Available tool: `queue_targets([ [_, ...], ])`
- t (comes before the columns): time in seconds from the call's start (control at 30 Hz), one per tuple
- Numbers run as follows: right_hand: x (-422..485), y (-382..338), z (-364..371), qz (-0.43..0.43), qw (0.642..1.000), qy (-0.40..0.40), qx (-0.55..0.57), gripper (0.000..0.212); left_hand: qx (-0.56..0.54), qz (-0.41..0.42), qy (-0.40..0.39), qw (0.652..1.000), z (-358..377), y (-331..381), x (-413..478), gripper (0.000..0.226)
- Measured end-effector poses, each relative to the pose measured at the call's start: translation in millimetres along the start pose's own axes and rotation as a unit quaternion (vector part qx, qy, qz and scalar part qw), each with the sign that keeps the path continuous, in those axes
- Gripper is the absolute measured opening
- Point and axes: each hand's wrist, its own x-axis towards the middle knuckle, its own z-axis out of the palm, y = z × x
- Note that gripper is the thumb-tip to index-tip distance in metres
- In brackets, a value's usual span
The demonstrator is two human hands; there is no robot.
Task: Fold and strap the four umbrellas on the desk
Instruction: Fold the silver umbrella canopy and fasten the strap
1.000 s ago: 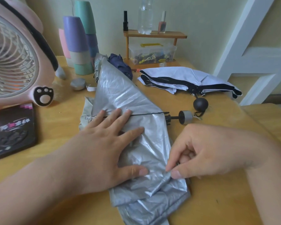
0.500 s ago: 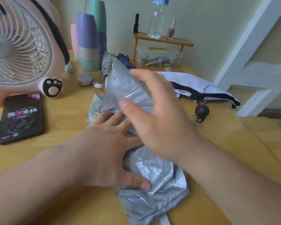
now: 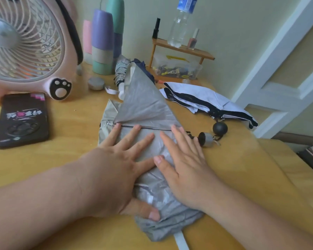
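Crumpled silver fabric umbrella (image 3: 145, 107) lies flat at centre of the wooden desk (image 3: 61, 159). Left hand (image 3: 116, 168) and right hand (image 3: 186, 170) both press flat on its canopy, fingers straight and spread, gripping nothing. White-and-black folded umbrella (image 3: 202, 100) lies behind, to the right, near a pink desk fan (image 3: 25, 46).

Phone case (image 3: 22, 121): stylized glyphs, unreadable. Bottle label (image 3: 187, 3) blurred. No legible txt.

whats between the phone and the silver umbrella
Only bare wooden desk: the head view shows nothing lying between the black phone and the silver umbrella.
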Motion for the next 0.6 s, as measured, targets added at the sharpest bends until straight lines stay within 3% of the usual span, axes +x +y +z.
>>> queue_targets([
  [0.1, -2, 0, 0, 0.001, 1.0, 0.006, -0.021, 0.076, -0.053, 0.073, -0.045, 0.995, 0, -3, -12, 0.096],
  [0.17, 0, 0, 2, 0.001, 1.0, 0.008, -0.02, 0.075, -0.134, 0.16, -0.009, 0.978, -6, -6, -17, 0.079],
  [0.23, 0, 1, 2, 0.002, 1.0, 0.009, -0.015, 0.076, -0.26, 0.193, 0.068, 0.944, -11, -10, -18, 0.073],
  [0.27, 0, 2, 2, 0.001, 1.0, 0.009, -0.009, 0.078, -0.28, 0.193, 0.142, 0.93, -12, -11, -16, 0.062],
  [0.33, 0, 5, -1, -0.002, 1.0, 0.004, 0.016, 0.084, -0.227, 0.189, 0.275, 0.915, -10, -15, -8, 0.032],
  [0.4, -2, 6, -3, -0.007, 1.0, 0.0, 0.029, 0.091, -0.218, 0.189, 0.309, 0.906, -5, -16, 0, 0.011],
  [0.53, -8, 5, -6, -0.025, 1.0, 0.007, 0.008, 0.099, -0.165, 0.153, 0.389, 0.894, -1, -29, 19, 0.015],
  [0.6, -13, 2, -9, -0.043, 0.999, 0.006, -0.03, 0.104, -0.157, 0.113, 0.36, 0.913, 0, -33, 25, 0.031],
])
